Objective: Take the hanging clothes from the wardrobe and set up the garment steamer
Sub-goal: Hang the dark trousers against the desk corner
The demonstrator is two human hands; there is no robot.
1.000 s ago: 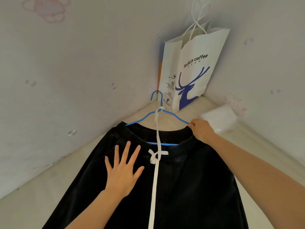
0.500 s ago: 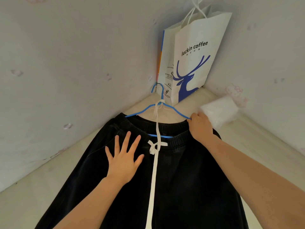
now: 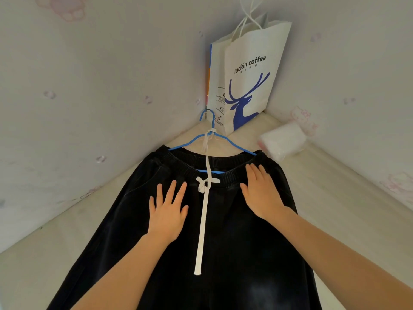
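Smoothing the black trousers (image 3: 225,253) with left hand (image 3: 168,211) and right hand (image 3: 261,194) spread flat either side of the drawstring (image 3: 203,220). Next, likely: fetching the steamer, unseen.

Left wall (image 3: 89,97) and right wall (image 3: 357,63) close the corner. Bag (image 3: 248,86) stands in the angle, just behind the hanger (image 3: 232,143) hook. Packet (image 3: 282,142) lies by right wall. Bare surface (image 3: 55,253) flanks trousers (image 3: 234,242) both sides: passable.

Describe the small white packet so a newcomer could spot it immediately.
Find the corner where the luckin coffee paper bag stands. Right of it, near the wall, lies the packet, past the waistband of the black trousers. Unlike the bag, it is low, translucent plastic.
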